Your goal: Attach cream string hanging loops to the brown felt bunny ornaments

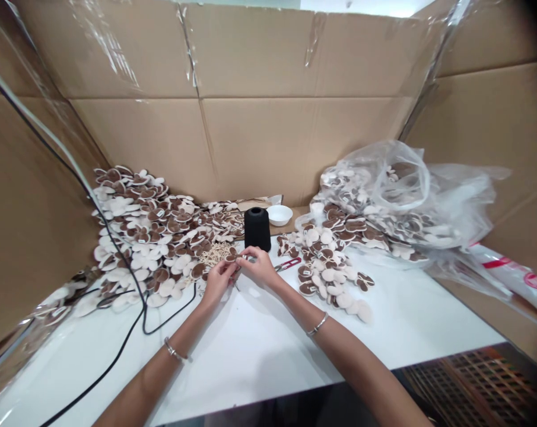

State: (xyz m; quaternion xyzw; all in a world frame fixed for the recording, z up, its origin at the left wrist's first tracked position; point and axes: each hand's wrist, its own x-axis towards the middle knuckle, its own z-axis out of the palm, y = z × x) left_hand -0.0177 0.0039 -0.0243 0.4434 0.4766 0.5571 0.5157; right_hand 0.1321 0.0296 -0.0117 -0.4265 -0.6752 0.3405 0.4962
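Observation:
My left hand (pixel 221 280) and my right hand (pixel 258 265) meet over the white table, fingers pinched together. Between them is a small brown fabric piece (pixel 231 257) with a pale edge, partly covered by my fingers. Right behind my hands stands a black cone of thread (pixel 257 230). Red-handled thread snips (pixel 289 264) lie just right of my right hand. Beyond my left hand is a heap of small beige pieces (pixel 215 253), too small to make out. A large pile of brown and white lobed fabric pieces (pixel 150 234) spreads to the left.
A white bowl (pixel 279 214) sits behind the cone. More fabric pieces (pixel 333 276) lie to the right, before a clear plastic bag (pixel 402 190) full of them. Black cables (pixel 126 341) cross the left side of the table. Cardboard walls (pixel 259 136) enclose the back and sides.

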